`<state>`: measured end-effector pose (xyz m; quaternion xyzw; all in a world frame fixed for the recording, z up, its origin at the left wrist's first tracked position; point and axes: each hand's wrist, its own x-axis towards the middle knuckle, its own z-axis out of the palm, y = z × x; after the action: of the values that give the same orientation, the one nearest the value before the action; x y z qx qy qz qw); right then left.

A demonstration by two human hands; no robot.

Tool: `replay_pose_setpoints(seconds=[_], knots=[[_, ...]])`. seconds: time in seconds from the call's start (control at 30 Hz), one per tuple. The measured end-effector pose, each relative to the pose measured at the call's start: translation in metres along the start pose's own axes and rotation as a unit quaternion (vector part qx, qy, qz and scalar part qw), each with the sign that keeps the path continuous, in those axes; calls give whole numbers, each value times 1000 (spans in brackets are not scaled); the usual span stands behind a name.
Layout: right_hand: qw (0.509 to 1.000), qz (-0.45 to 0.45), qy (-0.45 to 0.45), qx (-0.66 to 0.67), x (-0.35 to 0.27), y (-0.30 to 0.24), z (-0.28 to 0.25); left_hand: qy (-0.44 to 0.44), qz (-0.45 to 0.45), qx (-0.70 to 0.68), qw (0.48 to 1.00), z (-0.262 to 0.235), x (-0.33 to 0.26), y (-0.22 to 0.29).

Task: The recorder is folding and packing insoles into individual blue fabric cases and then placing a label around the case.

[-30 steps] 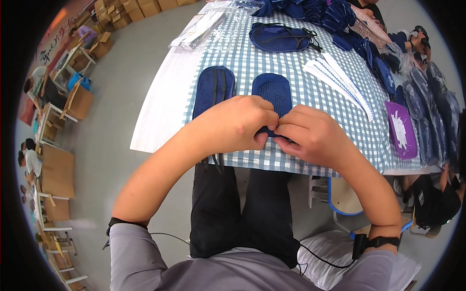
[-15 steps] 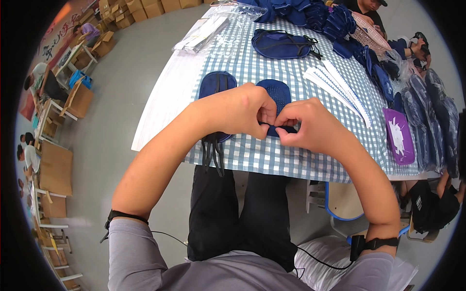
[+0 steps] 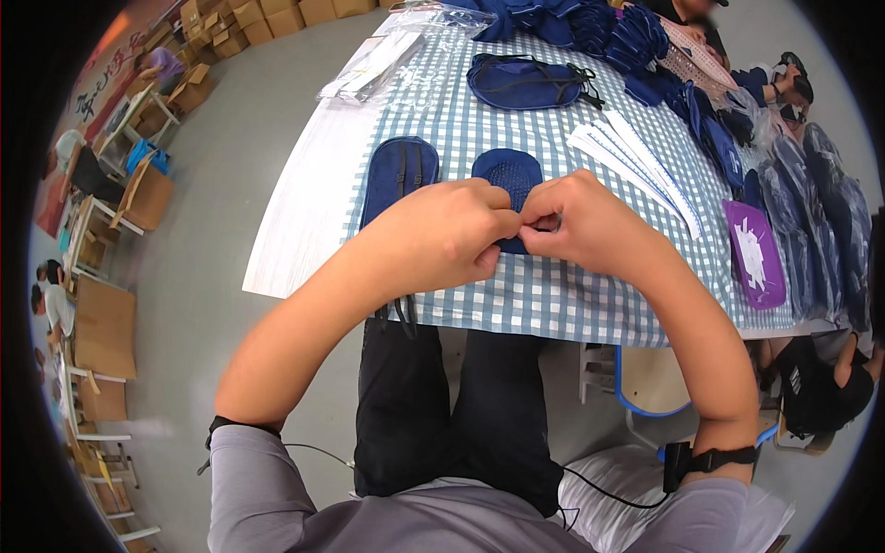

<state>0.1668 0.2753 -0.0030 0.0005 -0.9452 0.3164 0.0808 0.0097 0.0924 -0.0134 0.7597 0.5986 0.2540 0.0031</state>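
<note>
A navy fabric slipper-shaped piece (image 3: 506, 173) with a dotted surface lies on the checked cloth in front of me. My left hand (image 3: 475, 226) and my right hand (image 3: 560, 221) meet over its near half, thumbs and fingers pinched together almost tip to tip. What sits between the fingertips is too small and covered to make out. Left of it, partly under my left wrist, lies a navy oval piece (image 3: 387, 175) with two black straps along it. Its dark strap ends (image 3: 406, 318) hang over the table's near edge.
Farther back lie another navy oval with black cords (image 3: 525, 81), fanned white strips (image 3: 636, 170) and clear plastic packets (image 3: 373, 66). Navy pieces (image 3: 590, 28) and a pink basket (image 3: 696, 57) stand at the far right. A purple tray (image 3: 756, 253) and bagged navy items (image 3: 816, 221) are on the right.
My left hand has turned over so that its back faces up and its fingers curl in. Both hands have shifted slightly off the slipper piece's near edge, and that edge now shows.
</note>
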Motion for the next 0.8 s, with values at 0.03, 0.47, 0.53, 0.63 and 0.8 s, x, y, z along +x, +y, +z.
replay_pose_setpoints(seconds=[0.03, 0.47, 0.53, 0.63, 0.8], knots=[[1000, 0, 0, 0, 0, 0, 0, 0, 0, 1, 1000, 1, -2, 0], [931, -234, 169, -222, -31, -6, 32, -11, -14, -52, 998, 0, 4, -6], [935, -223, 150, -231, -26, -3, 29, -20, -32, -77, 996, -4, 8, -8], [952, -194, 121, -202, -19, -3, 23, -34, -55, -126, 990, -8, 14, -17], [970, -128, 86, -186, -8, 0, 14, -151, -126, -112, 974, -21, 34, -21]])
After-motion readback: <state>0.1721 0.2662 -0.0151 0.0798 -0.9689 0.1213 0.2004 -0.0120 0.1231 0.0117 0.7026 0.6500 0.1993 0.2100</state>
